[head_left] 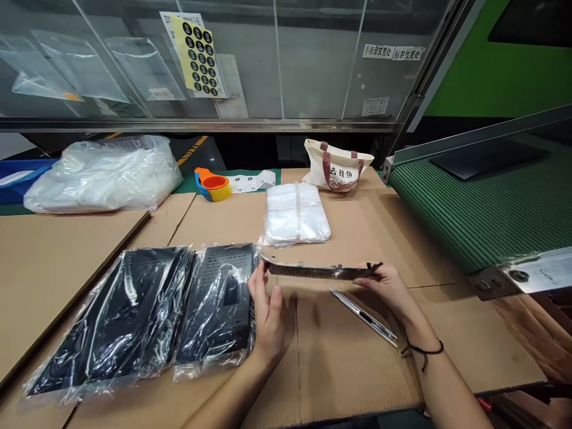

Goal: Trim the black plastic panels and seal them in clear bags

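I log the dark panel (313, 271) edge-on between the hands: the right hand (389, 290) pinches its right end; the left hand (269, 316), half open, touches the left end, and I cannot tell whether it grips. A silver cutter (364, 317) lies on the cardboard-covered table (353, 375) near the right hand. Bagged black panels (218, 298) lie left, clear bags (298, 214) beyond, green conveyor (487, 190) right.
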`<action>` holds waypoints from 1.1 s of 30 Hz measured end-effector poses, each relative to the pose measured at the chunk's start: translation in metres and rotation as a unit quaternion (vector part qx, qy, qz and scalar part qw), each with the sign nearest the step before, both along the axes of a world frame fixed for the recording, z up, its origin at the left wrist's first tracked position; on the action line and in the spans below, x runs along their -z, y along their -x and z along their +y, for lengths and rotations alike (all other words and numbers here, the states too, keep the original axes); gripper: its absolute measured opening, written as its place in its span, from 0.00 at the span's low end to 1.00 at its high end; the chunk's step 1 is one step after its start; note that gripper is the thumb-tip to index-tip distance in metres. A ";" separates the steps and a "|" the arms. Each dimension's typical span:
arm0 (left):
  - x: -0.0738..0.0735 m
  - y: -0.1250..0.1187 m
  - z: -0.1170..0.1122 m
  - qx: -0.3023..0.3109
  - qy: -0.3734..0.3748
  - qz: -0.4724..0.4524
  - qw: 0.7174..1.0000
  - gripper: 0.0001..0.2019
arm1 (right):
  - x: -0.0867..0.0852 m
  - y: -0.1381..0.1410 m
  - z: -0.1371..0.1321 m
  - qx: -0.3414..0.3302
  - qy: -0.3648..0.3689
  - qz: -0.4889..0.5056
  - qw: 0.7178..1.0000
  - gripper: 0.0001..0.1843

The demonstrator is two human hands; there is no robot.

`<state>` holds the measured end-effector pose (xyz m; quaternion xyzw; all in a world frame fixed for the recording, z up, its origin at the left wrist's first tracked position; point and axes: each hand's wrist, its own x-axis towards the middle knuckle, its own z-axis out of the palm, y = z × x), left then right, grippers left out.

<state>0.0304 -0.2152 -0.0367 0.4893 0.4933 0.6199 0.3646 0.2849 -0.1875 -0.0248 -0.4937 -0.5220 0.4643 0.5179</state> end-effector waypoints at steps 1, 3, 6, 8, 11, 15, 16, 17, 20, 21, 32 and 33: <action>-0.002 0.000 0.000 -0.001 -0.001 0.020 1.000 0.28 | 0.000 0.001 0.000 0.003 0.028 0.028 0.999 0.13; -0.004 0.000 -0.001 0.011 -0.015 0.055 0.998 0.26 | -0.001 0.001 0.000 0.009 0.044 0.063 0.997 0.17; -0.004 -0.003 -0.005 0.038 -0.050 0.106 0.992 0.28 | 0.000 -0.003 0.003 0.053 0.049 0.129 0.989 0.21; -0.006 -0.003 -0.009 0.061 -0.078 0.155 0.983 0.28 | 0.002 -0.007 0.008 0.099 0.042 0.176 0.979 0.23; -0.023 -0.002 -0.017 0.176 -0.120 0.209 0.954 0.20 | 0.008 -0.012 0.016 0.164 0.028 0.233 0.958 0.25; -0.076 0.007 -0.021 0.334 -0.121 0.243 0.902 0.13 | 0.013 -0.014 0.022 0.213 0.017 0.280 0.936 0.26; -0.089 0.010 -0.017 0.342 -0.118 0.269 0.893 0.13 | 0.014 -0.013 0.022 0.219 0.015 0.288 0.932 0.26; -0.102 0.014 -0.011 0.340 -0.120 0.298 0.884 0.13 | 0.014 -0.012 0.022 0.224 0.013 0.295 0.929 0.25; -0.122 0.023 0.026 0.273 -0.147 0.403 0.861 0.13 | 0.014 -0.008 0.021 0.232 0.008 0.310 0.922 0.23; -0.122 0.024 0.042 0.242 -0.139 0.463 0.841 0.14 | 0.013 -0.006 0.020 0.234 0.007 0.314 0.920 0.23; -0.039 0.005 0.137 0.201 -0.133 0.747 0.619 0.23 | 0.016 -0.007 0.023 0.262 -0.024 0.333 0.906 0.23; -0.036 0.004 0.138 0.201 -0.140 0.754 0.610 0.25 | 0.016 -0.007 0.023 0.265 -0.025 0.335 0.904 0.22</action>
